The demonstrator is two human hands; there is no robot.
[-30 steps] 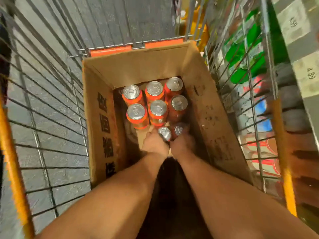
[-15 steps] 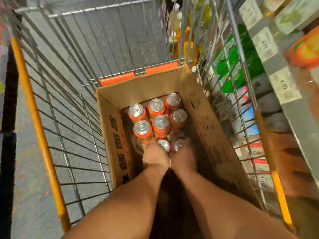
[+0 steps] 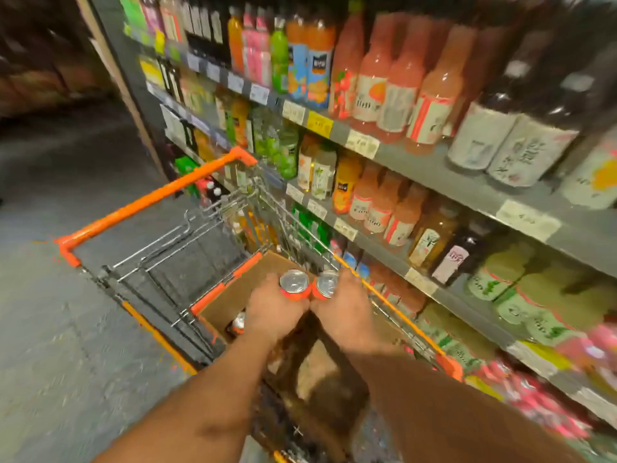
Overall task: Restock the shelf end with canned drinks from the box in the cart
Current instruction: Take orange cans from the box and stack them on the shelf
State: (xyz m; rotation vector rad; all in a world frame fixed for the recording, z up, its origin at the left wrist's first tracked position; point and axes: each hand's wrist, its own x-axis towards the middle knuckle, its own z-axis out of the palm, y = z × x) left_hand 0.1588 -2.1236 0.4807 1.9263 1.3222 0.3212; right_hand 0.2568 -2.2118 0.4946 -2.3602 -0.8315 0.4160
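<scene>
Both cans now ride above the box rim: left hand grips one can, right hand grips another can, touching, between cart rails.

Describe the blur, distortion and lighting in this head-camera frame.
Head view: dim store light; motion blur smears the grey shelf labels and the pink packs at lower right; wide-angle bending tilts the shelving. Sharper at centre, the left hand and right hand each grip an orange silver-topped can above the brown cardboard box.
</scene>
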